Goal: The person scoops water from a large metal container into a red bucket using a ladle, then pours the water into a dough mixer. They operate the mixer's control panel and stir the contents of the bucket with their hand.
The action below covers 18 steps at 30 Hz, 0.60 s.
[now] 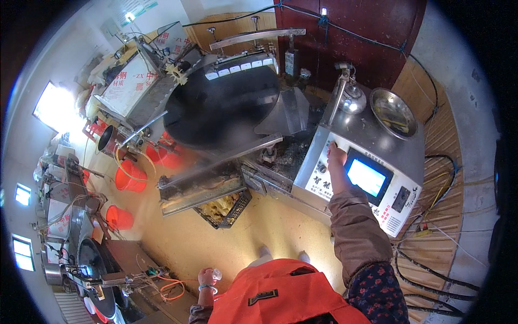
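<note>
My right arm reaches forward to a steel control box. There my right hand [337, 155] is closed, its fingertips against the upper left of the white control panel [314, 186]; whatever lies under them is hidden. A black knob [322, 168] shows just below the fingers, and a lit screen [368, 177] is beside my wrist. Low at the left, my left hand [205, 277] is closed around a small clear container [217, 274], too small to tell more exactly. To the left of the control box sits a large, dark round pan [221, 105] in a metal frame.
A steel bowl [394, 113] and a metal kettle-like vessel [353, 99] stand on the control box. Below the pan frame is a black crate [225, 210] with yellowish pieces. Red buckets [130, 175] stand on the floor at left. Cables [431, 291] run along the right wall.
</note>
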### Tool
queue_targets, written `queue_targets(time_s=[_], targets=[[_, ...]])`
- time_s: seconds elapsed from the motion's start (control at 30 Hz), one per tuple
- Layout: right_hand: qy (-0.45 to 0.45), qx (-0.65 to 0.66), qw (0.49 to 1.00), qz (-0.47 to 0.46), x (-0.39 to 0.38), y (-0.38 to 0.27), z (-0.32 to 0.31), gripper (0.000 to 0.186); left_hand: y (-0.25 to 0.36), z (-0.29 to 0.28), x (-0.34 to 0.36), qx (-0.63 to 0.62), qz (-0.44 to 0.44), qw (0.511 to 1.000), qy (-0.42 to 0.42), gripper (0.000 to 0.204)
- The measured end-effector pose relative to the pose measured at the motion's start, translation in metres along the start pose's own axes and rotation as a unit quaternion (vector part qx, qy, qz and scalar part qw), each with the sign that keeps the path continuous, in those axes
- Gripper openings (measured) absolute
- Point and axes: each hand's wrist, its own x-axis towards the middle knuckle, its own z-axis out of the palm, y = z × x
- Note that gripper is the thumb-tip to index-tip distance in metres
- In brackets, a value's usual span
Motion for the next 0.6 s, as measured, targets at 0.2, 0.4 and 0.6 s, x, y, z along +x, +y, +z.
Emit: queue_targets(time_s=[0.2, 0.4, 0.6], targets=[[0.142, -0.335, 0.917, -0.164, 0.013, 0.008, 0.006, 0.034, -0.003, -0.006, -0.003, 0.008, 0.025, 1.000, 0.009, 0.010], [0.020, -0.568, 0.778, -0.269, -0.045, -0.045, -0.016, 0.038, -0.015, -0.018, 0.007, -0.005, 0.018, 1.000, 0.012, 0.010], [0.015, -0.603, 0.759, -0.245, -0.077, -0.061, -0.021, 0.044, -0.026, -0.024, 0.020, 0.008, 0.027, 1.000, 0.010, 0.011]])
